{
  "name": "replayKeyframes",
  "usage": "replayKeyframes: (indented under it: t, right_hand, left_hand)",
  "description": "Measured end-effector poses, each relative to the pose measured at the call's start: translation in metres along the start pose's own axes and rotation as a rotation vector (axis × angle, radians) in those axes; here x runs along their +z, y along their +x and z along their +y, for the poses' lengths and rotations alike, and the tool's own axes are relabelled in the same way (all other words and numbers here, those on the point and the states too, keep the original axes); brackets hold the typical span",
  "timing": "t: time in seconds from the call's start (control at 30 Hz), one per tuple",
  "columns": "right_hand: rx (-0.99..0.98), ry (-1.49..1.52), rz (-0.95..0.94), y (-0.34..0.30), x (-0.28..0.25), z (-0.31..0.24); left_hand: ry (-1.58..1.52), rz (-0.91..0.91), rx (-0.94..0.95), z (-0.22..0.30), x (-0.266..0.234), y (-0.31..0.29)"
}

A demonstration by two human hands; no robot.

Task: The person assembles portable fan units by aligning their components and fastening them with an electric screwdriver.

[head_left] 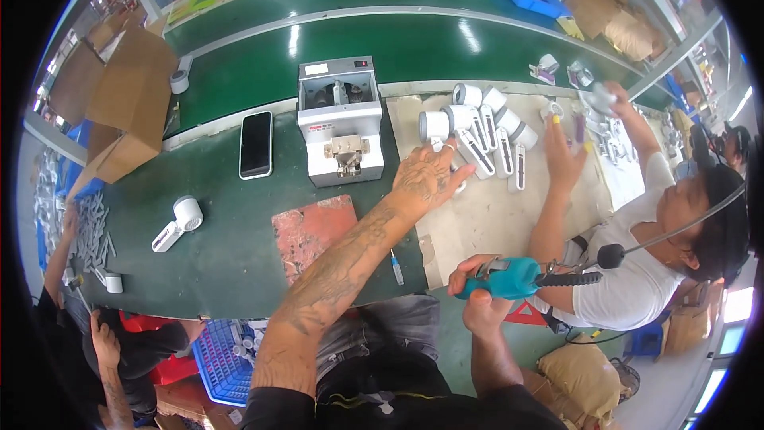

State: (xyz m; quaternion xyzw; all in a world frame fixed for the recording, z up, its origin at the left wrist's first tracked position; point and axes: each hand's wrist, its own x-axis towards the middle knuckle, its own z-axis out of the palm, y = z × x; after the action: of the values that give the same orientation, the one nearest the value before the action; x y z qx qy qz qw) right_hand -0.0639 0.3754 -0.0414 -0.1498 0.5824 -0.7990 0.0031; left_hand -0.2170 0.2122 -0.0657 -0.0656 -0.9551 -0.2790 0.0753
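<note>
Teal driver [509, 277] clamped in right hand [481, 296]. Left hand [426, 173], well apart, at white devices [504, 153]: round grey-banded heads, slim handles with dark strips, clustered on brown paper [454, 231]; whether it grips one, can't tell. Green bench [215, 271]; carton [131, 103] at left, co-workers [617, 291] either side.

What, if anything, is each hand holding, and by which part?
Right hand: teal tool, by its body, away from the black cord. Left hand: at the white devices; grip can't be told.
</note>
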Motion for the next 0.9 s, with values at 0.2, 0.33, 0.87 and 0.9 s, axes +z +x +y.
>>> replayKeyframes:
  t: [0.2, 0.33, 0.87, 0.9]
  right_hand:
    - [0.031, -0.027, -0.072, 0.015, 0.005, 0.016]
    - [0.063, 0.038, -0.129, 0.032, 0.022, 0.027]
    - [-0.047, -0.009, -0.049, 0.081, 0.084, 0.012]
    - [-0.039, 0.006, -0.036, 0.089, 0.087, 0.011]
  left_hand:
    - [-0.018, -0.076, 0.147, -0.014, -0.062, -0.087]
    - [-0.299, 0.083, -0.078, -0.021, -0.095, -0.127]
    - [-0.318, 0.228, 0.005, -0.080, -0.085, -0.168]
    - [-0.405, 0.212, -0.043, -0.084, -0.089, -0.165]
